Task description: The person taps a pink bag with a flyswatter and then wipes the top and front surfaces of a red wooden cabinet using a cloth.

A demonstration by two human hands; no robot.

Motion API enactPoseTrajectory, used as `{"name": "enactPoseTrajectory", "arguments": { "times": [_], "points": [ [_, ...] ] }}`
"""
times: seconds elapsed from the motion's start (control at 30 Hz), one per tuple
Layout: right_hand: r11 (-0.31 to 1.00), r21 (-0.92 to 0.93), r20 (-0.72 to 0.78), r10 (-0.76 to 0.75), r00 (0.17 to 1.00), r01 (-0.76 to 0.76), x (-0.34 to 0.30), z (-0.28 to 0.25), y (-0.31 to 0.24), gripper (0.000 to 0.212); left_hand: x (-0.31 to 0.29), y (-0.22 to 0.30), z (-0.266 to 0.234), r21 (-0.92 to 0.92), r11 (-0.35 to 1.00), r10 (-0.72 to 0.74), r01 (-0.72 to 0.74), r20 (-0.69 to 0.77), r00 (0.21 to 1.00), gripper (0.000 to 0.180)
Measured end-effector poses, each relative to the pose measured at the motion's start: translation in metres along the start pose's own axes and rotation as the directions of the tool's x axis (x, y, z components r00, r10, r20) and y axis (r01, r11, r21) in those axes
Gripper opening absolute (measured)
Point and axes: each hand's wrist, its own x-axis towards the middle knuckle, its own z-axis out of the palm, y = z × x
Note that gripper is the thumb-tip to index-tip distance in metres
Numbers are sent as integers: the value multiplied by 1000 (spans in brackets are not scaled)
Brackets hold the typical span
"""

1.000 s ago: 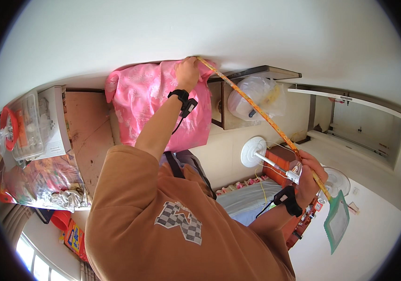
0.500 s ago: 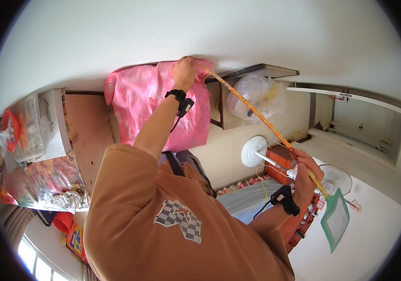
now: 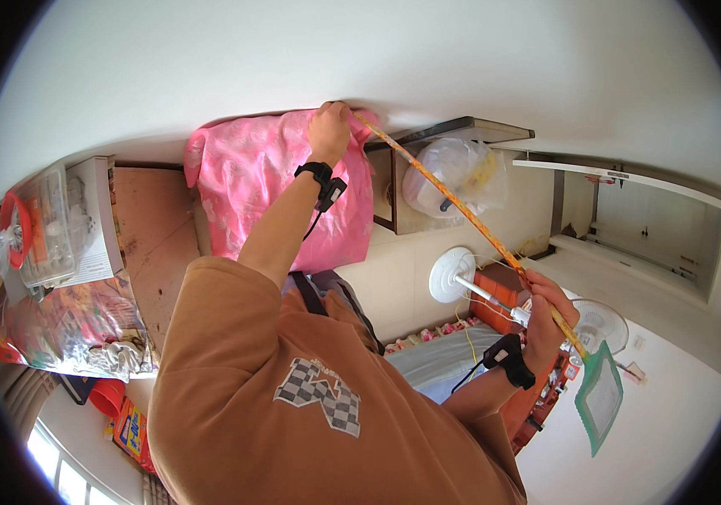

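Note:
A long pole-handled tool, its handle patterned yellow and orange (image 3: 461, 204), slants across the view. At its lower right end is a flat, pale head with a green rim (image 3: 600, 399); its exact kind I cannot tell. My right hand (image 3: 551, 305) is wrapped round the handle just above that head. At the pole's far end my left hand (image 3: 329, 130) is closed, close to the wall; its fingertips are hidden, but the handle runs up to it. Beneath that hand a shiny pink cloth (image 3: 264, 189) covers something boxy.
A clear plastic bag (image 3: 453, 181) sits on the cabinet at right of the cloth. Further right stand a white-based fan (image 3: 453, 275) and an open drawer-like recess (image 3: 655, 223). Left are a brown board (image 3: 154, 227), a clear plastic box (image 3: 49, 236) and a red bucket (image 3: 108, 396).
The whole view has shifted slightly to the left. Both hands keep their places on the pole, and its angle is nearly the same.

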Motion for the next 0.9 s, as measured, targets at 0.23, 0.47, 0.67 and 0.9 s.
{"name": "enactPoseTrajectory", "arguments": {
  "times": [0.23, 0.47, 0.67, 0.9],
  "points": [
    [996, -86, -2, -18, 1000, 17, -7, -6, -5, 19, 1, 0, 1, 25, 1000, -2, 2, 11, 1000, 19],
    [1000, -3, -32, 9, 999, -10, -3, 5, 17, 16, 6, -6, 0, -92, 996, 7, -1, 65, 998, 20],
    [997, 66, -69, 30, 997, -25, -2, 12, 15, 16, 9, -15, -2, -92, 996, 10, -1, 93, 996, 20],
    [999, -4, -58, -40, 998, 40, 0, 23, 10, 13, 2, -6, 1, 55, 995, 81, -85, 66, 995, 18]
  ]
}}
